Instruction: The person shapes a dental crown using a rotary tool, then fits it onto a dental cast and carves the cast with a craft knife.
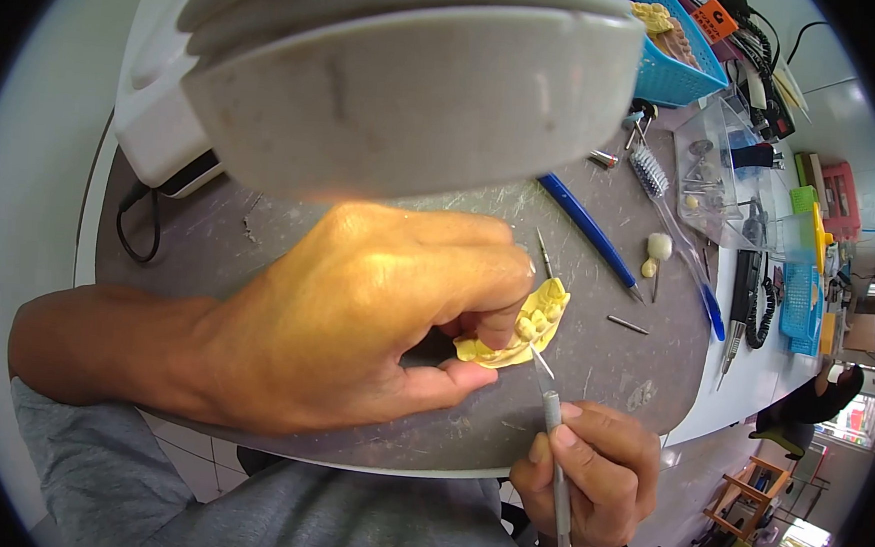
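The left hand had curled fingers closed on the yellow tooth model, thumb and forefinger bowed apart behind their tips. The right hand, at the model's five o'clock, pinched a grey-handled knife, its blade reaching toward eleven o'clock, at the model's edge. The model sat at the left hand's three o'clock.

one head-worn camera faces forward and down, close above the worktop.
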Available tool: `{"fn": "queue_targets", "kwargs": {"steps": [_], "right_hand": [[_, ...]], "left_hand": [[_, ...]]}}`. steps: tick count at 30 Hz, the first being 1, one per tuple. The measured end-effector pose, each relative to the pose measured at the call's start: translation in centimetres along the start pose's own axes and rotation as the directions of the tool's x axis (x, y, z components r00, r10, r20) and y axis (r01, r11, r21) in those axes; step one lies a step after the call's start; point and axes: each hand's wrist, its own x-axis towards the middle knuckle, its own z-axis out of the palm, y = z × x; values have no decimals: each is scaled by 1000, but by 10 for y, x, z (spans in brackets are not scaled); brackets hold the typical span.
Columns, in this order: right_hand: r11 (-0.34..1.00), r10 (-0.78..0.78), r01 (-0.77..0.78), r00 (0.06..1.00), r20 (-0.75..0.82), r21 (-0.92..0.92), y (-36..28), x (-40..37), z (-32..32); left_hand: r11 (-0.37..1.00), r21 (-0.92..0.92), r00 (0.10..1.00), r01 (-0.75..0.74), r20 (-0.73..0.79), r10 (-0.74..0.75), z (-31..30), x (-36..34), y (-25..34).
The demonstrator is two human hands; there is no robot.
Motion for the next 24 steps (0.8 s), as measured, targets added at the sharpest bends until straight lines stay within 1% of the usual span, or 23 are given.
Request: {"fn": "queue_targets", "kwargs": {"steps": [4,6,7,9,12,15,19,22,24], "right_hand": [[999,-2,1,1000,24,45,1,1,-3],[997,-8,3,997,74,74,1,1,-4],[997,-9,3,997,73,73,1,1,-4],[1000,8,-9,999,49,0,0,1,-4],[1000,7,-9,999,48,25,0,0,-4],[1000,1,-3,997,71,23,0,2,-4],[1000,5,-5,998,63,2,1,2,-4],[999,-15,13,998,66,31,2,1,-4],[1000,0,1,999,53,-20,0,2,-4]], "left_hand": [[1000,-2,1000,2,0,-2,0,0,0],[1000,-2,1000,5,0,-5,0,0,0],[1000,-3,1000,9,0,-9,0,0,0],[1000,-2,1000,12,0,-12,0,0,1],[1000,-3,1000,6,-4,-6,0,-1,0],[1000,-8,1000,1,-8,-1,0,-1,-1],[1000,-8,1000,2,-12,-2,0,-1,-1],[1000,-16,1000,8,-12,-8,0,-1,-1],[1000,-12,1000,5,-10,-5,0,0,-1]]}}
